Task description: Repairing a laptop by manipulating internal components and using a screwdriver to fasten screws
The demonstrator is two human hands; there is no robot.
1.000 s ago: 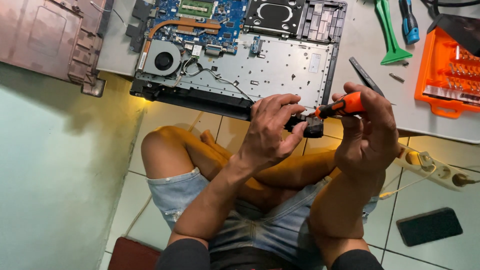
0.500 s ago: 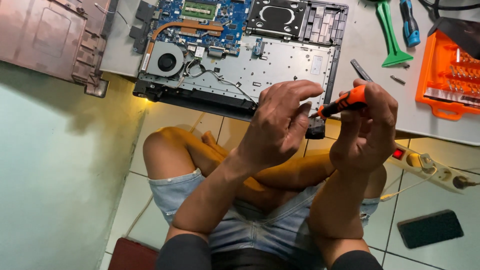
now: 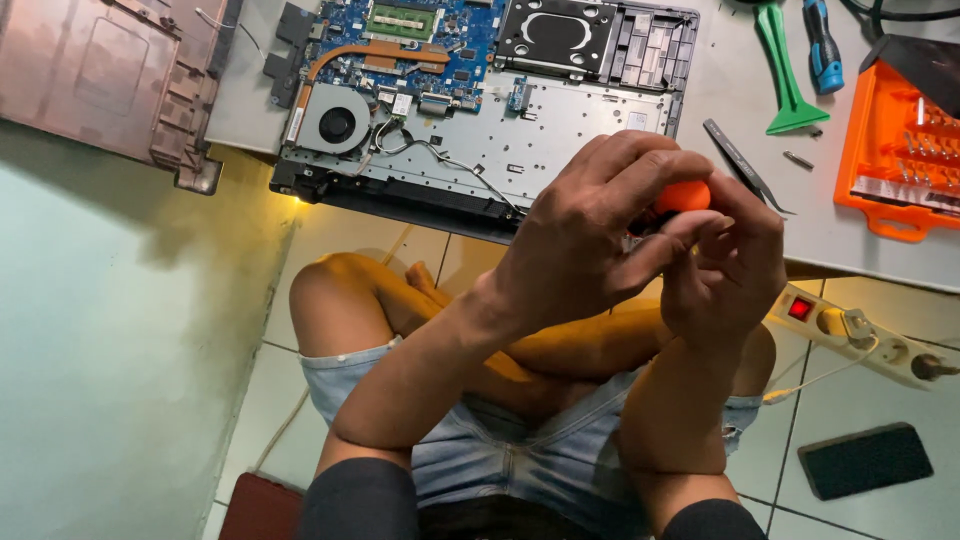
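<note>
Since the earlier frame both hands have closed in over the orange-handled screwdriver (image 3: 682,196), so only a rounded patch of orange grip shows; its shaft and tip are hidden. Left hand (image 3: 590,235) lies over the handle from 9 o'clock, fingers curled and pressed together around it. Right hand (image 3: 725,270) wraps it from 4 o'clock, thumb and fingers pinching the grip. Both hands hover above crossed bare legs, just below the table edge.

At 11 o'clock: opened grey laptop chassis (image 3: 560,140) with blue circuit board and round cooling fan (image 3: 337,123) exposed. At 2 o'clock: black metal tweezers (image 3: 742,165), green plastic pry tool (image 3: 783,70), orange plastic bit case (image 3: 900,160). At 4 o'clock, on the tiled floor: white power strip (image 3: 860,335).
</note>
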